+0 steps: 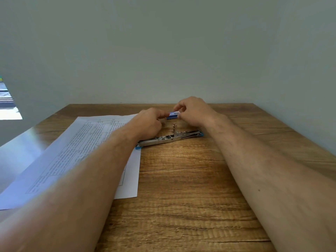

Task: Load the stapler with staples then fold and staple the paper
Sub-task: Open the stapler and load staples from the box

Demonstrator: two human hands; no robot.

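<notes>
1. Both hands are meeting near the table's (181,179) far edge, working at a small blue-and-white staple box (172,114), presumably to get a strip out for loading
2. The right hand (192,110) is pinching the box's right end between thumb and fingers; the left hand (149,122) is pressing curled fingertips on its left end
3. The stapler (170,137) is lying swung open just in front of the hands, its metal channel exposed and ready, blue trim showing at both ends
4. The paper (76,151), a printed sheet with a table, is lying flat and unfolded along the left edge, its corner under the stapler's left tip
</notes>
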